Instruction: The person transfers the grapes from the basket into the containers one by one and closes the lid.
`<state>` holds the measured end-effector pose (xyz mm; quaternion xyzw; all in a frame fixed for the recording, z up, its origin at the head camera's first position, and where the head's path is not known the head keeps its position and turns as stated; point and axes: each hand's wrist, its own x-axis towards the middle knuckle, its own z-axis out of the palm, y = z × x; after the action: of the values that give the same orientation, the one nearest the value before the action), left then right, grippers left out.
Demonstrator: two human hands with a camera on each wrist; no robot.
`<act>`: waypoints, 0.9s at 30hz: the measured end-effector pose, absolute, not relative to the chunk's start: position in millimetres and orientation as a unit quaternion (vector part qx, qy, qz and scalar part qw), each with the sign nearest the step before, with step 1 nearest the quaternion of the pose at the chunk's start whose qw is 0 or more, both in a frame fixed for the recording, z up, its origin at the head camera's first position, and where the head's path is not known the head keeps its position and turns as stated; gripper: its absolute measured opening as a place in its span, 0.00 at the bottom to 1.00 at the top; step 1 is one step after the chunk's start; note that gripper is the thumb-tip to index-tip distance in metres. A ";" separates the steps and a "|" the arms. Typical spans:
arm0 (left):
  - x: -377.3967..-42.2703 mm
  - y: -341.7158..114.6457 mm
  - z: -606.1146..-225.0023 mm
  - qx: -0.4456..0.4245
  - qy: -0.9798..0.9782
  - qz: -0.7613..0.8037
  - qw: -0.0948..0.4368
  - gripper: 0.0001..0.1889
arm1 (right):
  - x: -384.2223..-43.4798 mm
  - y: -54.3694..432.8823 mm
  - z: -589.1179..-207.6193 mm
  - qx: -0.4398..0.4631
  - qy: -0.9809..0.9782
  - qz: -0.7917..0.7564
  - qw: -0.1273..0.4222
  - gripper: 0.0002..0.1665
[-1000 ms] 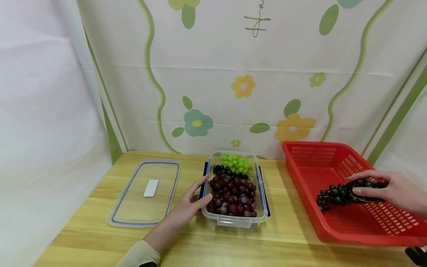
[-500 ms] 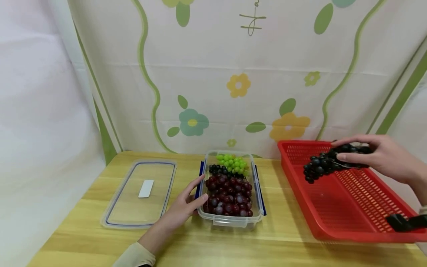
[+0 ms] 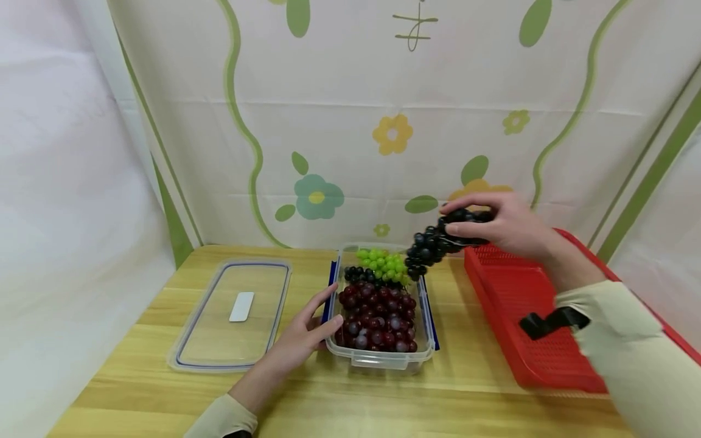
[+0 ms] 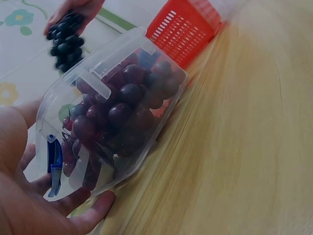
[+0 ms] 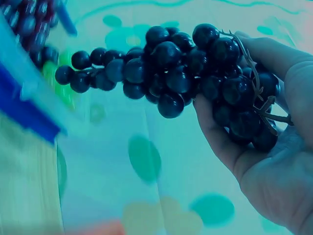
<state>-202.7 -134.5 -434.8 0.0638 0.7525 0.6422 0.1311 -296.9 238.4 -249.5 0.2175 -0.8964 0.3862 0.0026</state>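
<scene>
One black grape bunch [image 3: 429,246], part-hidden in right hand [image 3: 509,226], sleeve [image 3: 641,347] partly covering basket [image 3: 491,301]

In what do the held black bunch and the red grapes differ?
The black bunch is held aloft by the right hand, while the red grapes lie inside the container. The black bunch looks long and narrow; the red grapes form a broad heap. Both look glossy.

right grip [image 3: 506,224] | black grapes [image 3: 431,244] | swung from over red basket [image 3: 495,316] to near clear container [image 3: 366,360]
</scene>
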 end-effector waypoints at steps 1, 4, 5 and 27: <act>-202.1 -134.5 -434.5 0.064 0.753 0.641 0.132 0.36 | -299.7 229.2 -251.0 0.221 -0.890 0.399 -0.002 0.19; -201.0 -134.2 -434.1 0.065 0.753 0.640 0.134 0.36 | -308.3 203.5 -256.3 0.227 -0.873 0.430 -0.019 0.21; -200.8 -133.9 -433.8 0.065 0.753 0.641 0.134 0.36 | -311.1 196.1 -258.5 0.228 -0.867 0.442 -0.028 0.22; -199.1 -133.6 -429.8 0.058 0.743 0.651 0.144 0.35 | -324.0 137.3 -350.8 0.347 -0.908 0.229 -0.053 0.29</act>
<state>-199.1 -133.6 -429.8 0.0583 0.7427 0.6514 0.1438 -324.0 137.3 -350.8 0.3474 -0.9077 0.2293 -0.0527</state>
